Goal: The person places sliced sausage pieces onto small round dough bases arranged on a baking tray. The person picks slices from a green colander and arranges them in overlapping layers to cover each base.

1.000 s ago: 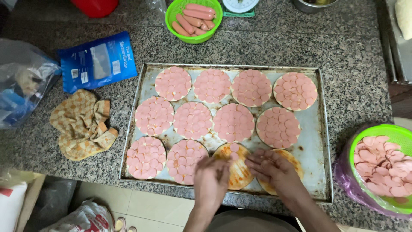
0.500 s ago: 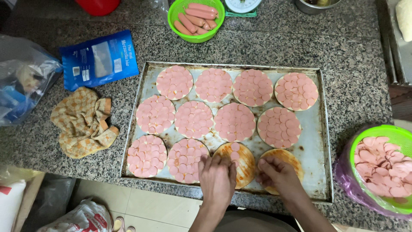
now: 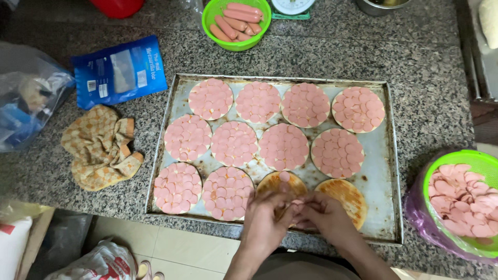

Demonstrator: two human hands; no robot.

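Sausage slices (image 3: 284, 177) are what we are handling: one pink round already lies on the sauced dough round (image 3: 280, 185) in the front row of the baking tray (image 3: 390, 171), and our two hands meet just over that round's near edge. Our left hand (image 3: 267, 220) and right hand (image 3: 324, 218) are curled toward each other with fingertips touching; they seem pinched on a few slices between them, but the slices are hidden by the fingers, so we cannot tell for sure what each grip has.

Ten rounds on the tray are fully covered in pink slices. Two are not: the one under our hands and the bare sauced round (image 3: 345, 199) just to its right. We judge the step in hand to be laying slices on the third round of the front row.

More slices wait in the green bowl (image 3: 485, 163) on the table at our right, well apart from the tray. Whole sausages sit in another green bowl (image 3: 236, 44) beyond the tray.

The next move calls for spreading the fingers and setting each slice flat beside the one already down, edges overlapping.
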